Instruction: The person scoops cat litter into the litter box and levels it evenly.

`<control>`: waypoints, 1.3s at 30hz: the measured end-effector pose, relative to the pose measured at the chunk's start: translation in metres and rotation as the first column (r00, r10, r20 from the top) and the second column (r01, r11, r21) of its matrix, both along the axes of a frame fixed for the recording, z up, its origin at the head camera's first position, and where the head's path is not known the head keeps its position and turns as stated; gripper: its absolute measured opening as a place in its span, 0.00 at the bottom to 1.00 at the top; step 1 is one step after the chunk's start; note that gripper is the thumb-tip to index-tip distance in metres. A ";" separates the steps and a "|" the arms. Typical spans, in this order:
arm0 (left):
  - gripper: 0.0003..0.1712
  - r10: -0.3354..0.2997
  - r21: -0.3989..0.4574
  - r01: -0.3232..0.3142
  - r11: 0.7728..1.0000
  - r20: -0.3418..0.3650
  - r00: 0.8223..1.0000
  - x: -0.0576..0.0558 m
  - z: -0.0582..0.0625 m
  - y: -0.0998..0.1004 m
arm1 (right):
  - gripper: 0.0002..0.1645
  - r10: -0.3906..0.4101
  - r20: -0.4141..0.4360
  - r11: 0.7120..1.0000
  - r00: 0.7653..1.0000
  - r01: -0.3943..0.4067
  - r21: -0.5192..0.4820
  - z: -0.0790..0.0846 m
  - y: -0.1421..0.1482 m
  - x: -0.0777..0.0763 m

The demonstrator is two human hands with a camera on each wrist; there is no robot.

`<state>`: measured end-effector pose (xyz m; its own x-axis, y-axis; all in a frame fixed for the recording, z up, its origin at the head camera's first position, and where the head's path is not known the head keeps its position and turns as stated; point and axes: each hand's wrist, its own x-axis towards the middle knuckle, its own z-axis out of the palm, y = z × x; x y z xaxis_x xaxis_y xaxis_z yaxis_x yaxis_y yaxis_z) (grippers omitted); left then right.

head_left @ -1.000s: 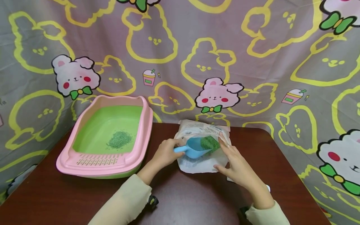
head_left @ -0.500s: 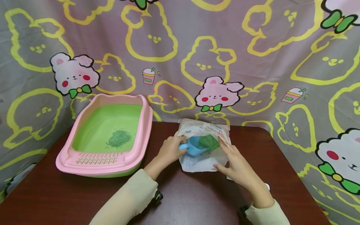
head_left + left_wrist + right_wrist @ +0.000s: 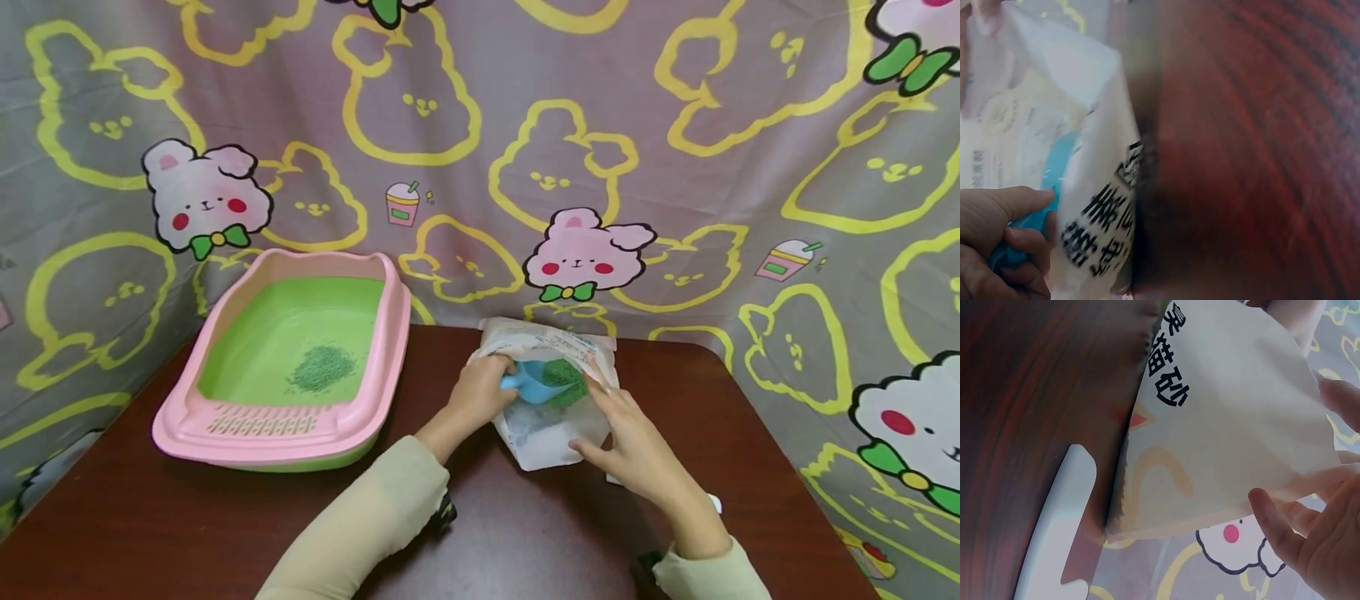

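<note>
My left hand (image 3: 480, 392) grips the handle of a blue scoop (image 3: 534, 385), and its bowl sits inside the mouth of a white paper bag (image 3: 551, 437). Green granules (image 3: 566, 379) lie in the bag around the scoop's front edge. In the left wrist view, fingers and thumb wrap the blue handle (image 3: 1013, 256) beside the bag's printed side (image 3: 1100, 206). My right hand (image 3: 637, 437) is spread at the bag's right side, thumb and fingers wide apart. In the right wrist view, one fingertip (image 3: 1260, 499) lies against the outside of the bag.
A pink-rimmed green litter tray (image 3: 386, 358) stands left on the dark wooden table (image 3: 480, 542), with a small heap of green granules (image 3: 322, 369) in it. A white flat object (image 3: 1054, 519) lies under my right wrist. A patterned curtain (image 3: 450, 192) hangs behind.
My left hand has moved to the right and slightly up, pushing the scoop deeper into the bag. The bag's near edge has shifted; my right hand stays about where it was.
</note>
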<state>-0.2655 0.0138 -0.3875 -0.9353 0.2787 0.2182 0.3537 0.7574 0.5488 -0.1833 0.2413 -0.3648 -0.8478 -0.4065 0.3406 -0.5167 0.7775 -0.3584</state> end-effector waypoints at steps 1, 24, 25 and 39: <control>0.13 -0.003 -0.002 0.003 1.000 -0.003 1.000 -0.001 -0.001 0.002 | 0.55 0.006 0.006 1.000 1.000 -0.005 -0.006 -0.001 0.001 0.000; 0.11 -0.077 0.054 0.080 0.995 -0.064 0.995 0.035 0.005 -0.024 | 0.57 -0.001 0.018 1.000 1.000 0.001 -0.006 0.000 0.006 0.002; 0.11 -0.074 0.065 0.078 0.995 -0.060 0.995 0.038 0.006 -0.026 | 0.57 -0.003 0.023 1.000 1.000 0.003 -0.005 0.000 0.006 0.001; 0.10 -0.110 0.281 0.116 0.953 -0.036 0.993 0.051 0.010 -0.053 | 0.58 0.001 0.025 1.000 1.000 -0.001 -0.014 -0.001 0.007 0.002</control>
